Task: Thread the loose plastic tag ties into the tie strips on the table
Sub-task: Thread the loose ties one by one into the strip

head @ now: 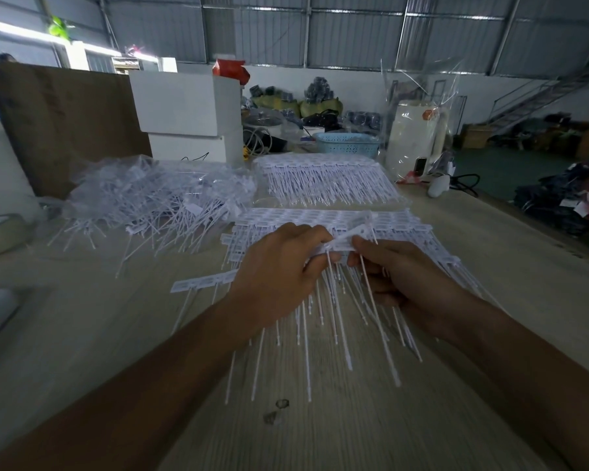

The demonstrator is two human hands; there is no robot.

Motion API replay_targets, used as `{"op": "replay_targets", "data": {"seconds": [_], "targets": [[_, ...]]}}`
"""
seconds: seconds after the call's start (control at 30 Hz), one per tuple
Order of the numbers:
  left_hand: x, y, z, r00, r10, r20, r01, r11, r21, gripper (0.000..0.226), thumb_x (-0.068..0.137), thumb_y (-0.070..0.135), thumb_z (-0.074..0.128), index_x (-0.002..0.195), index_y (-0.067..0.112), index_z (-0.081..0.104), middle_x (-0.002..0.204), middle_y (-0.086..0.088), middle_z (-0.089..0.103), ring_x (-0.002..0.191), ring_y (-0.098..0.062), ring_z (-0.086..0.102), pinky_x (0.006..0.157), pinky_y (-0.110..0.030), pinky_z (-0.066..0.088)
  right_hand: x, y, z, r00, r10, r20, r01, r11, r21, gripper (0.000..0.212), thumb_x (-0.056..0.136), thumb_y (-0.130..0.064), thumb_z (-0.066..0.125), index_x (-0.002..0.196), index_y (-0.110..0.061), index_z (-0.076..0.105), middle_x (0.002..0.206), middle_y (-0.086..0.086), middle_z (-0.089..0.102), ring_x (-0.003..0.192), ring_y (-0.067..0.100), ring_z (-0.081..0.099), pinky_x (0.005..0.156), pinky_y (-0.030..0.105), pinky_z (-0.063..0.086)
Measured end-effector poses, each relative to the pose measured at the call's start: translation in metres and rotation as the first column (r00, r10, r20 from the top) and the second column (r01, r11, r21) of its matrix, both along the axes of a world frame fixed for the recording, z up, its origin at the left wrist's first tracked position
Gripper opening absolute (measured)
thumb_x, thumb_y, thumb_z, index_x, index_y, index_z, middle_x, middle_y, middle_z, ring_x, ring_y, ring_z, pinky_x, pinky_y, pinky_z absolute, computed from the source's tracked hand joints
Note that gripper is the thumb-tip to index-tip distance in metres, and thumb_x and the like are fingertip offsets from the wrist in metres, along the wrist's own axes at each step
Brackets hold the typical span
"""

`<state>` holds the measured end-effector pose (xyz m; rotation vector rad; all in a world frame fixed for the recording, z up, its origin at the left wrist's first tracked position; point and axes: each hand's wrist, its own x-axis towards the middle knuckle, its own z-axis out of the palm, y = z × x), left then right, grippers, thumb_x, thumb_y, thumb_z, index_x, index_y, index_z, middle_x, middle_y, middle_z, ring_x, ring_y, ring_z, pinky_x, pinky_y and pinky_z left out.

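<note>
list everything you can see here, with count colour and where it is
tie strips: a layered stack, white, table centre under the hands
finished strips: one stack, white, behind the centre stack
loose ties: a heap, too many to count, white, table left, partly in clear plastic
short strip: one, white, left of the left hand
table: one, pale wood grain
boxes: two stacked, white, back left
board: one, brown, far left
basket: one, light blue, back centre
appliance: one, cream, in clear wrap, back right
left hand: pinches a strip
right hand: pinches a tie at the same strip
</note>
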<state>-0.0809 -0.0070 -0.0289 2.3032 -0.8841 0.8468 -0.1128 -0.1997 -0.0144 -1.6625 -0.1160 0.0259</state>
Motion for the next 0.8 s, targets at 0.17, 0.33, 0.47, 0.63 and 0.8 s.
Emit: {"op": "replay_targets", "data": {"seconds": [0.17, 0.33, 0.47, 0.63, 0.8], "targets": [[0.01, 0.002, -0.001, 0.992, -0.092, -0.085, 0.09, 0.995, -0.031, 0.011, 0.095, 0.025, 0.064, 0.1, 0.016, 0.07, 0.083, 0.012, 0.068, 0.079, -0.01, 0.062, 0.068, -0.038, 0.053, 0.0, -0.001, 0.0, 0.989, -0.019, 0.148, 0.039, 0.99, -0.132, 0.029, 0.1, -0.029, 0.057, 0.083, -0.008, 0.067, 0.054, -0.004, 0.034, 0.046, 0.008, 0.029, 0.044, 0.021, 0.025], [0.014, 0.004, -0.003, 0.91, -0.304, -0.281, 0.241, 0.941, -0.236, 0.009, 0.087, 0.015, 0.075, 0.09, 0.007, 0.075, 0.075, 0.001, 0.072, 0.068, -0.006, 0.065, 0.058, -0.013, 0.044, 0.001, -0.005, -0.001, 0.957, 0.04, 0.289, 0.04, 0.962, -0.268, 0.023, 0.099, -0.027, 0.058, 0.082, -0.02, 0.071, 0.048, -0.015, 0.047, 0.043, 0.002, 0.037, 0.044, 0.017, 0.031], [0.02, 0.009, -0.006, 0.829, -0.361, -0.427, 0.267, 0.927, -0.264, 0.016, 0.093, 0.02, 0.068, 0.085, 0.01, 0.076, 0.075, 0.0, 0.073, 0.065, -0.016, 0.065, 0.062, -0.025, 0.048, 0.004, -0.006, -0.003, 0.906, 0.081, 0.416, 0.122, 0.89, -0.439, 0.025, 0.099, -0.018, 0.06, 0.075, -0.024, 0.063, 0.055, -0.017, 0.052, 0.051, -0.002, 0.047, 0.054, 0.014, 0.034], [0.016, 0.004, -0.008, 0.843, -0.367, -0.395, 0.246, 0.914, -0.323, 0.012, 0.096, 0.017, 0.065, 0.095, 0.01, 0.075, 0.072, -0.001, 0.072, 0.062, -0.013, 0.065, 0.06, -0.028, 0.05, 0.003, -0.005, -0.003, 0.886, 0.061, 0.46, 0.137, 0.913, -0.385, 0.017, 0.096, -0.022, 0.064, 0.084, -0.016, 0.073, 0.055, -0.016, 0.054, 0.05, -0.004, 0.049, 0.052, 0.008, 0.035], [0.013, 0.0, -0.004, 0.9, -0.327, -0.288, 0.219, 0.911, -0.351, 0.007, 0.094, 0.019, 0.069, 0.101, 0.018, 0.071, 0.068, 0.004, 0.072, 0.061, -0.018, 0.068, 0.06, -0.04, 0.053, 0.002, -0.006, -0.001, 0.939, 0.039, 0.342, 0.064, 0.957, -0.284, 0.044, 0.085, -0.041, 0.067, 0.081, 0.002, 0.063, 0.051, -0.01, 0.042, 0.043, 0.001, 0.036, 0.044, 0.016, 0.03]]}}
